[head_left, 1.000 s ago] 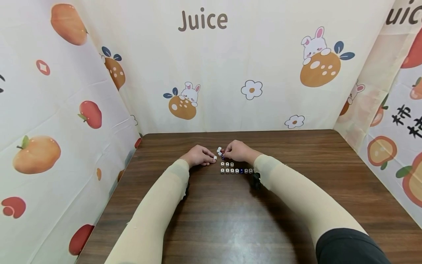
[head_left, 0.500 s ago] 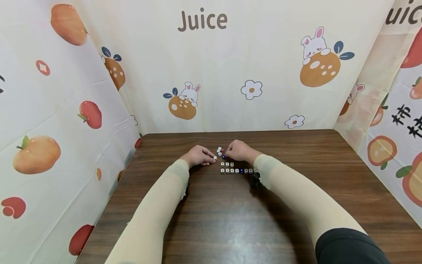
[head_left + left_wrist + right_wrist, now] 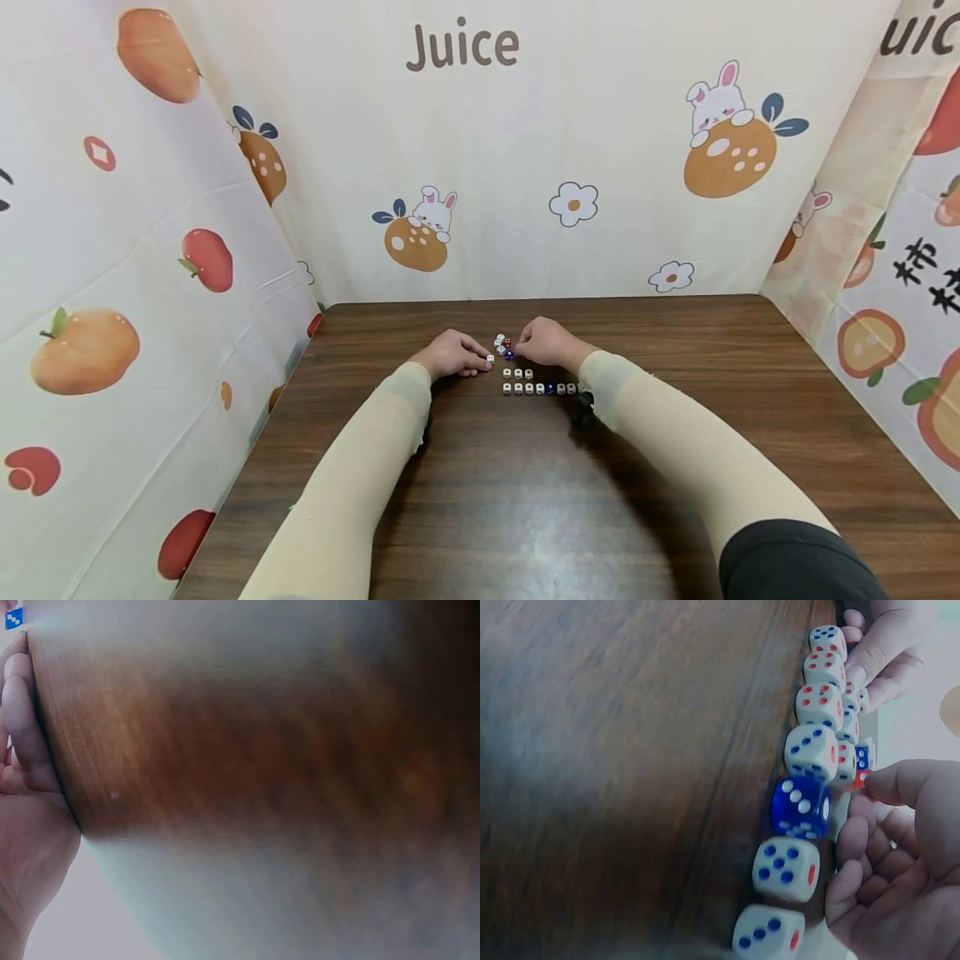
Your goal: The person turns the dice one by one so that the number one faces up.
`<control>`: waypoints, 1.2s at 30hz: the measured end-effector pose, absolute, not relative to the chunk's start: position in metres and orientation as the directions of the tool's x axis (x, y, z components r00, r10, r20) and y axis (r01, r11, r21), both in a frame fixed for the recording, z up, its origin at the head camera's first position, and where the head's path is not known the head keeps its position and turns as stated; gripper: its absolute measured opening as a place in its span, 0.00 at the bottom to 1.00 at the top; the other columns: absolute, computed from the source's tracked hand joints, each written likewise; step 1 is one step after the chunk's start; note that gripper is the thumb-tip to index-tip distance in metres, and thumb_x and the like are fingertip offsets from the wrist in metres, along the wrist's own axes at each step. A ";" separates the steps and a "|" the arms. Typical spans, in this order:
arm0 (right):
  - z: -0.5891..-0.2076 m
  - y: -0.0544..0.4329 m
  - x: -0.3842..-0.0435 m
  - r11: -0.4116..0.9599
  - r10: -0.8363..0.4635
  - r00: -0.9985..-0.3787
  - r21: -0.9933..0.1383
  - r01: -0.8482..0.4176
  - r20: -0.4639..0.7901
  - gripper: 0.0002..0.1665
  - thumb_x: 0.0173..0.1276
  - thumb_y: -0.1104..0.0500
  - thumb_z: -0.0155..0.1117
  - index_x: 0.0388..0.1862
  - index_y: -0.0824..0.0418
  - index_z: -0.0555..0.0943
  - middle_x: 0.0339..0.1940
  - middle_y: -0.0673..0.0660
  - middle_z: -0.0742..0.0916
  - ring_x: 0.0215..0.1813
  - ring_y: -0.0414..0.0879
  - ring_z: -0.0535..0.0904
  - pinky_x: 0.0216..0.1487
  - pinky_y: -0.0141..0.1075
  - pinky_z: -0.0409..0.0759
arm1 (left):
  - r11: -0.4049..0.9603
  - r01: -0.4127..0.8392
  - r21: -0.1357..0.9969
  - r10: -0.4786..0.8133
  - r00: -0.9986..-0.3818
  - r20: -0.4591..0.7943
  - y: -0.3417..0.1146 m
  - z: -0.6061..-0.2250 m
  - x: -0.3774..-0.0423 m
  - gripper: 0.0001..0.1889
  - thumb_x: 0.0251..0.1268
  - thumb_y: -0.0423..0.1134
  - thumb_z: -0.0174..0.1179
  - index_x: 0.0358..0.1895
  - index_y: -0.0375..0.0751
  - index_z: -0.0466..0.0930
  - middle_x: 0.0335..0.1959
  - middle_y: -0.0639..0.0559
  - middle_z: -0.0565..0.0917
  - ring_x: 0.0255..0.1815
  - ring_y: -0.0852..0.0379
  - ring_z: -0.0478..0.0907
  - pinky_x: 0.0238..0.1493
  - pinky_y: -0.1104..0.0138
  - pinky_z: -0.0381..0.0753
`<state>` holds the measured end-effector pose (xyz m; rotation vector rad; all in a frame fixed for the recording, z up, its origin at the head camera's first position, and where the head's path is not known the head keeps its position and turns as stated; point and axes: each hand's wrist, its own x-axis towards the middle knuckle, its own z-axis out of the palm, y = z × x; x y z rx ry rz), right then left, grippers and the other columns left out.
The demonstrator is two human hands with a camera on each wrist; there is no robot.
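A person's left hand (image 3: pixel 456 355) and right hand (image 3: pixel 546 343) work near each other over a wooden table (image 3: pixel 480 492), dice between them. The left fingertips meet a white die (image 3: pixel 491 358) — pinched or merely touched, one cannot tell. The right hand's fingers curl just beside a blue die (image 3: pixel 509 355), their grip equally unclear. Nearer the person, a row of dice (image 3: pixel 528 389) blurs out against a dark wrist device (image 3: pixel 584 410) — the left wrist view mostly blur.

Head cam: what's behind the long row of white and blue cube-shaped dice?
A short row of three white cube-shaped dice, then a loose cluster of white, red and blue dice. The right hand covers whatever lies under it.
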<state>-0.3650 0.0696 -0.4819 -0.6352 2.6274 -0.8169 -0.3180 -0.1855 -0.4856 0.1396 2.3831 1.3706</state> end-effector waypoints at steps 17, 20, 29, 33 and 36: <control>-0.475 0.068 -0.357 0.698 -0.579 -0.799 -0.606 -0.381 -0.163 0.15 0.76 0.58 0.79 0.58 0.60 0.95 0.39 0.53 0.94 0.35 0.41 0.82 0.41 0.34 0.81 | 0.516 -0.107 0.850 0.275 -0.919 -0.283 -0.186 -0.486 -0.320 0.11 0.72 0.36 0.80 0.53 0.38 0.97 0.38 0.54 0.94 0.28 0.68 0.84 0.34 0.74 0.86; -0.476 0.067 -0.356 0.703 -0.566 -0.808 -0.607 -0.371 -0.162 0.13 0.75 0.57 0.80 0.55 0.60 0.95 0.37 0.53 0.94 0.35 0.41 0.82 0.41 0.34 0.81 | 0.513 -0.109 0.852 0.274 -0.919 -0.282 -0.185 -0.485 -0.319 0.11 0.72 0.36 0.80 0.53 0.37 0.97 0.39 0.53 0.95 0.28 0.67 0.84 0.34 0.74 0.86; -0.480 0.067 -0.356 0.711 -0.557 -0.816 -0.598 -0.371 -0.155 0.12 0.76 0.57 0.80 0.54 0.59 0.96 0.37 0.52 0.95 0.36 0.41 0.84 0.42 0.35 0.83 | 0.525 -0.108 0.844 0.269 -0.920 -0.284 -0.184 -0.487 -0.320 0.11 0.72 0.36 0.80 0.54 0.38 0.97 0.38 0.54 0.94 0.28 0.68 0.84 0.35 0.74 0.86; -0.479 0.069 -0.356 0.710 -0.550 -0.822 -0.601 -0.367 -0.147 0.10 0.75 0.56 0.80 0.51 0.58 0.97 0.39 0.51 0.96 0.39 0.42 0.86 0.47 0.37 0.85 | 0.520 -0.111 0.847 0.266 -0.921 -0.284 -0.185 -0.489 -0.321 0.11 0.72 0.35 0.80 0.54 0.38 0.96 0.38 0.54 0.94 0.28 0.68 0.84 0.35 0.74 0.86; -0.479 0.072 -0.358 0.710 -0.537 -0.831 -0.609 -0.353 -0.144 0.09 0.75 0.55 0.80 0.49 0.57 0.97 0.40 0.51 0.96 0.41 0.42 0.87 0.48 0.38 0.86 | 0.516 -0.112 0.849 0.267 -0.921 -0.283 -0.185 -0.489 -0.321 0.11 0.72 0.35 0.80 0.54 0.37 0.96 0.39 0.53 0.94 0.28 0.67 0.85 0.35 0.74 0.86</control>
